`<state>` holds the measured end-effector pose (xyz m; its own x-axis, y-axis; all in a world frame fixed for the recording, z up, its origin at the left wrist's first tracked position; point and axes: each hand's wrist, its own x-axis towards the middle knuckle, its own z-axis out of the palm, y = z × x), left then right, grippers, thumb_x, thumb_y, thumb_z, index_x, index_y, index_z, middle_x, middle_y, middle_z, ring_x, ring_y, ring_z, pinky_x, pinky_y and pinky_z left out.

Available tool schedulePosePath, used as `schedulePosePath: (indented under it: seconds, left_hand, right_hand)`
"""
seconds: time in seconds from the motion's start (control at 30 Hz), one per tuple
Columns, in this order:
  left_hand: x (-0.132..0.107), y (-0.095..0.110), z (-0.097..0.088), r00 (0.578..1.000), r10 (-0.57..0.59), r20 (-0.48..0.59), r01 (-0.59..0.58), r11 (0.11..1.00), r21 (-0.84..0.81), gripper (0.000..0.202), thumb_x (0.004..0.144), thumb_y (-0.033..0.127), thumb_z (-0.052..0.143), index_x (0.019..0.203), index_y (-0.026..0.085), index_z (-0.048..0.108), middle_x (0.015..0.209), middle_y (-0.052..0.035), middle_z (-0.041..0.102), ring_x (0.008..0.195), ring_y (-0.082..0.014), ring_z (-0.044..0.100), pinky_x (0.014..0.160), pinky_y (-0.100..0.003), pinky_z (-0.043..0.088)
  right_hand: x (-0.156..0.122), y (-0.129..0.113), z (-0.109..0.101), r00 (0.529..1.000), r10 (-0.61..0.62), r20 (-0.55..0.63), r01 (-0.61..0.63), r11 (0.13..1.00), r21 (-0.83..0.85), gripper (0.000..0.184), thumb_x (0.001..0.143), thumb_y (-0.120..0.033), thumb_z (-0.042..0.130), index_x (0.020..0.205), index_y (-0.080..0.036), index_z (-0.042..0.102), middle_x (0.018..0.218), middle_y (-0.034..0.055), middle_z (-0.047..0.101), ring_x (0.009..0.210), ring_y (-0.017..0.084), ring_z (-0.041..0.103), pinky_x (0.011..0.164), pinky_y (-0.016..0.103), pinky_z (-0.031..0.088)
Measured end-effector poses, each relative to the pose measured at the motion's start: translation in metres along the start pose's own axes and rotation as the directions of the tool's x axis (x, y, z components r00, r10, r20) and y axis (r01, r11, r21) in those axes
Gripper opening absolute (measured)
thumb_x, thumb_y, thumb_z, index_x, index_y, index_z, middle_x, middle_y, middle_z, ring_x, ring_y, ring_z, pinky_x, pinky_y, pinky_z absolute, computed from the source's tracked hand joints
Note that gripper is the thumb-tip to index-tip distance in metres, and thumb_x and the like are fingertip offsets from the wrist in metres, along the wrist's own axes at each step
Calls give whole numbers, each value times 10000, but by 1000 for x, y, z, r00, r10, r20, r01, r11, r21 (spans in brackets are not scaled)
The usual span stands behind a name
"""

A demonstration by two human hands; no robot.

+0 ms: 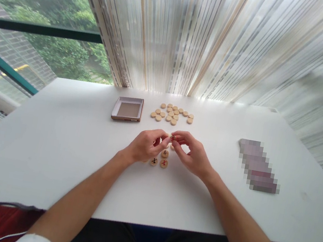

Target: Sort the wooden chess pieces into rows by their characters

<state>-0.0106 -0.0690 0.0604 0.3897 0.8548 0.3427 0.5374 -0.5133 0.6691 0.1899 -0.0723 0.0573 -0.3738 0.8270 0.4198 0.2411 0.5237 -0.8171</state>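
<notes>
My left hand (148,145) and my right hand (191,153) meet over the middle of the table, each with thumb and fingers pinched. Between the fingertips is a round wooden Chinese chess piece (172,137) with a red marking; both hands appear to touch it. Just below lie face-up pieces: one with a black character (164,153), another black-marked piece (154,161) and a red-marked piece (164,163). More pieces show only in part, covered by my hands and fingers.
Farther back, several wooden pieces (175,112) lie loosely grouped with no characters visible. An open shallow box (127,109) sits to their left. A pixelated, blurred object (259,166) lies on the right side of the white table (51,152). Behind hangs a striped curtain (175,36).
</notes>
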Motion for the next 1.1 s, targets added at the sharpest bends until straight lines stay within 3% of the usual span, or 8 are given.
schedulePosePath:
  seconds: [0.47, 1.1]
  left_hand:
    - [-2, 1, -2, 996, 84, 22, -86, 992, 87, 135, 926, 266, 529, 890, 181, 628, 723, 20, 616, 588, -91, 502, 582, -220, 407]
    - [-3, 0, -1, 996, 80, 32, -81, 995, 54, 146, 914, 280, 539, 892, 182, 644, 722, 21, 611, 564, -85, 478, 569, -217, 397]
  right_hand:
    - [2, 2, -1, 995, 93, 20, -95, 990, 103, 197, 930, -371, 638, 1073, -237, 625, 936, 43, 722, 867, 192, 708, 801, 343, 586]
    - [2, -1, 1, 997, 74, -11, -73, 993, 90, 211, 936, -396, 637, 1020, -204, 660, 938, 63, 747, 837, 190, 724, 758, 329, 598]
